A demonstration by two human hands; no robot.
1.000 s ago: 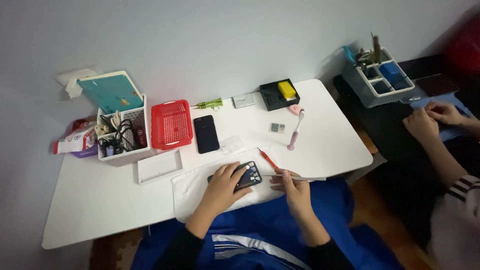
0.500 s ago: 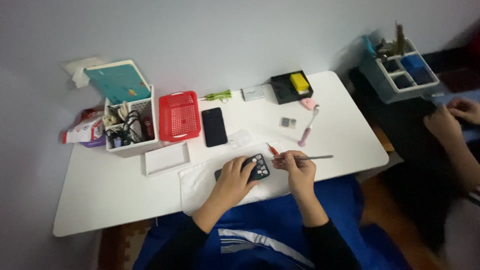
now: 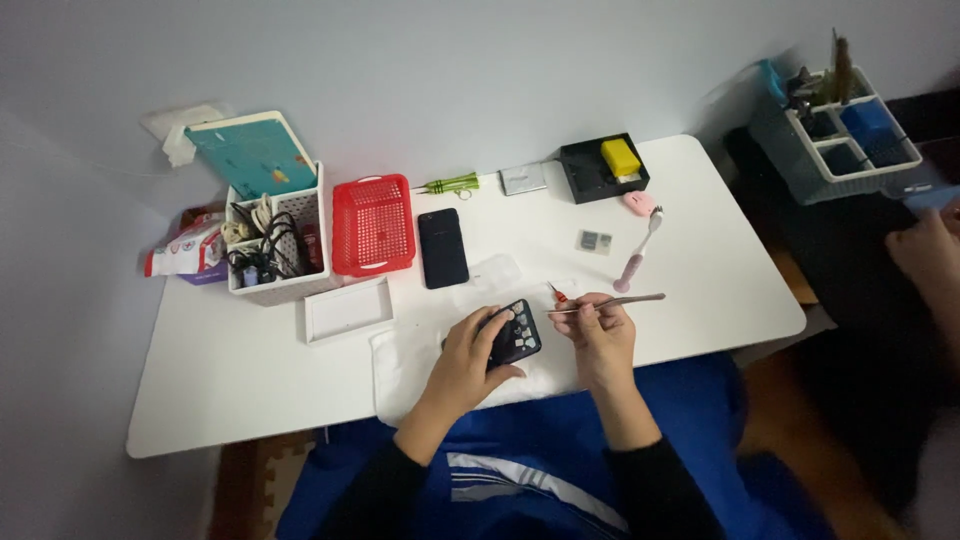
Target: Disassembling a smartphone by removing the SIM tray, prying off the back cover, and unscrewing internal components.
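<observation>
Gripping an opened phone (image 3: 515, 335) with its dark back exposed, the person's left hand (image 3: 470, 358) is clamped around the device on a white cloth mat (image 3: 420, 360) at the near edge of the tabletop (image 3: 220, 380), while the right hand (image 3: 600, 335) is closed on slim metal tweezers (image 3: 610, 302) whose tip points toward the phone's right side. A second earlier the same hand lay lower, just beside the phone; now it is raised slightly with the tweezers held level, which suggests a fresh approach to the small parts inside, though what the tip touches is too small to tell. A red-handled tool (image 3: 557, 292) lies just beyond the phone on the mat. Farther behind the phone rest a second, intact black phone (image 3: 442, 248), a red basket (image 3: 373, 224), a white bin of cables (image 3: 272, 245) with a teal board (image 3: 255, 152) propped in it, and a shallow white tray (image 3: 346, 308). Right of the phone are a pink brush (image 3: 640, 255), a small grey card (image 3: 594, 241) and a black box (image 3: 602, 167) holding a yellow block. Another person's hand (image 3: 925, 250) shows at the far right, well apart from the phone.
</observation>
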